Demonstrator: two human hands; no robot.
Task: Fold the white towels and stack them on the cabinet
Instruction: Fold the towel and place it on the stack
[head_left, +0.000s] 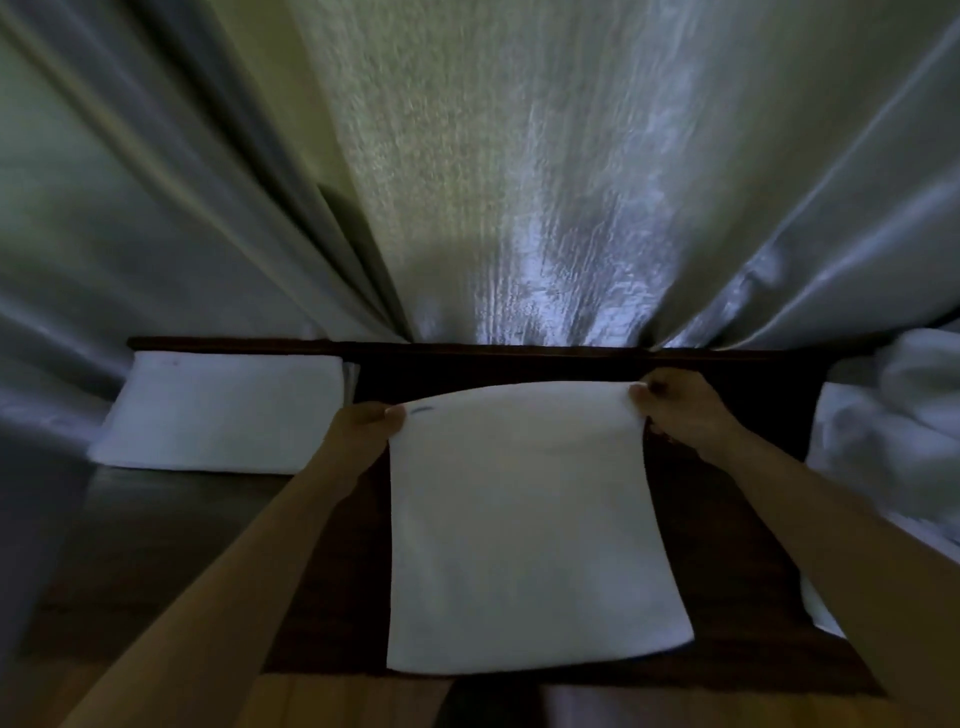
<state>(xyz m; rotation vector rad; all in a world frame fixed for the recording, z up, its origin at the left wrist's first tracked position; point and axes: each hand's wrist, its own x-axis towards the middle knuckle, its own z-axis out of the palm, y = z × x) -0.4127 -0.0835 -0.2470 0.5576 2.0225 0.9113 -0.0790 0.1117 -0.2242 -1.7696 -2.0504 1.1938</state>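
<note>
A white towel (530, 530) lies flat on the dark wooden cabinet top (727, 571), long side running away from me. My left hand (363, 426) pinches its far left corner, and my right hand (680, 410) pinches its far right corner; the far edge is lifted slightly off the wood. A folded white towel stack (218, 410) rests at the cabinet's back left. A loose heap of unfolded white towels (893, 441) sits at the right edge.
Pale curtains (519, 182) hang right behind the cabinet's back edge and brush the towels on both sides. A lighter wooden strip (332, 701) runs along the near edge below the towel.
</note>
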